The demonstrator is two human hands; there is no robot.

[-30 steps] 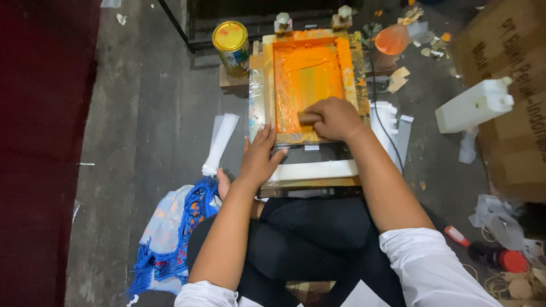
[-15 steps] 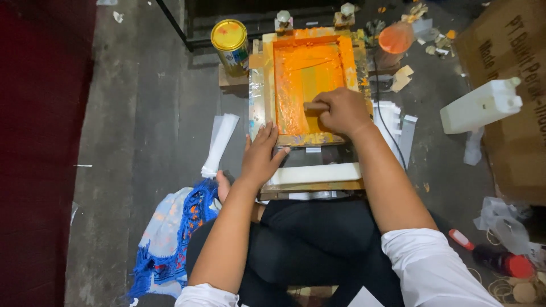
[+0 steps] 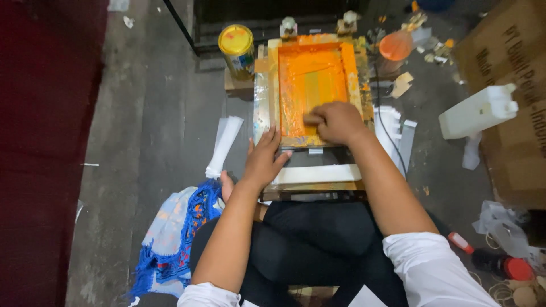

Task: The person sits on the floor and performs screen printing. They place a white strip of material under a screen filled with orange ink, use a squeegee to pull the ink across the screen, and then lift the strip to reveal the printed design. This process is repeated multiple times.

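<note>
The right grip [image 3: 336, 121] is resting inside the frame [image 3: 314, 88]; the can [image 3: 238, 50] is standing far-left, the jug [image 3: 476, 111] lying right.

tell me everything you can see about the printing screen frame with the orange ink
The screen frame is a rectangular wooden frame, lying flat on a low wooden stand in front of the seated person. Its mesh is coated with bright orange ink, streaked paler down the middle; the rails are smeared with orange and yellow. The left hand presses on its near left corner. The right hand rests closed on the near part of the mesh; what it grips is hidden.
</note>
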